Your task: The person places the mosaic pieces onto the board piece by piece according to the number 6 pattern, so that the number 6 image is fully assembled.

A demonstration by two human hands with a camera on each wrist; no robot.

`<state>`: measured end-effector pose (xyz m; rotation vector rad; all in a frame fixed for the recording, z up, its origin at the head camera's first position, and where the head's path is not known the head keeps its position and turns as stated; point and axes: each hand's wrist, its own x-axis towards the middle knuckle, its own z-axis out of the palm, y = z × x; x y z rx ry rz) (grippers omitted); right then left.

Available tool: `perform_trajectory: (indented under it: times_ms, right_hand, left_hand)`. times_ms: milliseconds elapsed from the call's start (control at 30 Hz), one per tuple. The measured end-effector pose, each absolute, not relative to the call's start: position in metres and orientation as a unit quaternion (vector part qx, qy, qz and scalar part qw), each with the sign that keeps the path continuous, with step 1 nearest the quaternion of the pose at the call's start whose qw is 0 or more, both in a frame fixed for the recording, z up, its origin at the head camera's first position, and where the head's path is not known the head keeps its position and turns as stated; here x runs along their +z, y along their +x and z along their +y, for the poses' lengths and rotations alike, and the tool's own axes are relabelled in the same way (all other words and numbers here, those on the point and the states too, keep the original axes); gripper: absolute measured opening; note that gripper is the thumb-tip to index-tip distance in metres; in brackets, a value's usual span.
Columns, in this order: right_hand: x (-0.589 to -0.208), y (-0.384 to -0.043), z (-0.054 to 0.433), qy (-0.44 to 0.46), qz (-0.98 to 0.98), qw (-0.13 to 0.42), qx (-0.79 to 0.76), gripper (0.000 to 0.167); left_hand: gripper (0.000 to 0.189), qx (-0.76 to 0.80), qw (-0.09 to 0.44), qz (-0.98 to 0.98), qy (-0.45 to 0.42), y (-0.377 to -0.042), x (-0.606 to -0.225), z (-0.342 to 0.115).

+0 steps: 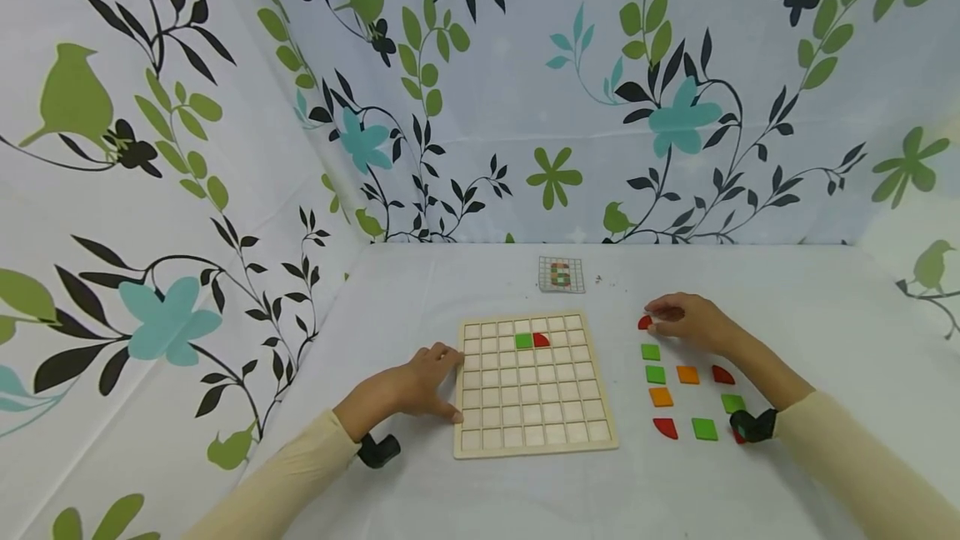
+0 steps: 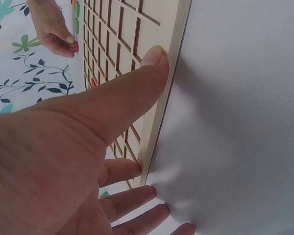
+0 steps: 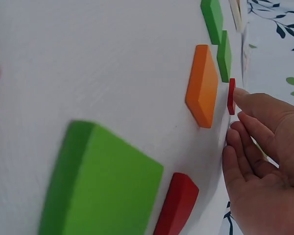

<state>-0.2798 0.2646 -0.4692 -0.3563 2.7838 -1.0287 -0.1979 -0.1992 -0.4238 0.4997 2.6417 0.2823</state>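
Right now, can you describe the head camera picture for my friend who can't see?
A person's right hand pinches a red piece near red, green and orange pieces, while the left hand rests on the left edge of a wooden grid board. On the board sit a green square and a red quarter-circle; a small patterned card lies beyond it.

And here we are at a screened-off tabletop, a makeshift booth! White table (image 1: 420, 490) beneath the left hand (image 1: 422, 382) and right hand (image 1: 693, 323), bird-and-leaf cloth (image 1: 517, 90) walling things in beyond them, more side cloth (image 1: 60, 215) out past the left. Home, lab? Can't tell; that fabric hides the room!
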Motion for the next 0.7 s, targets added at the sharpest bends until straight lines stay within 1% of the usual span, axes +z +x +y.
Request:
perform_trajectory:
  times_ms: [167, 467, 700]
  right_hand:
    - [-0.4736, -0.2809, 0.2637, -0.127, 0.932, 0.068, -0.332, 0.041]
    - [-0.4721, -0.2790, 0.2621, -0.165, 0.936, 0.037, -0.309, 0.029]
    - [-0.4710, -0.2816, 0.2618, -0.167, 0.942, 0.035, -0.290, 0.025]
  left_hand:
    - [0.089, 0.102, 0.218, 0.954, 0.180, -0.1977, -0.4231, -0.1989]
    - [0.089, 0.108, 0.216, 0.954, 0.178, -0.1961, -0.4216, -0.1991]
    - [0.088, 0.106, 0.214, 0.954, 0.180, -0.1966, -0.4223, -0.1997]
